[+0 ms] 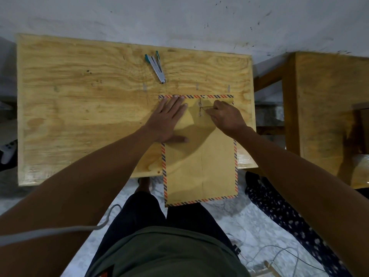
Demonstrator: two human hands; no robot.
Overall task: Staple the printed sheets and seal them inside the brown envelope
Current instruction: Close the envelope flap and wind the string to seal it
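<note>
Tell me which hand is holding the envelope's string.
The right hand: its fingers pinch the string by the envelope's two round fasteners. The left hand only presses flat.

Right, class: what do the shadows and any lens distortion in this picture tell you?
Head view: the left hand and right hand cast soft shadows toward the person across the envelope, so light comes from beyond the table; the wide lens bows the table's edges; the stapler is sharp.
</note>
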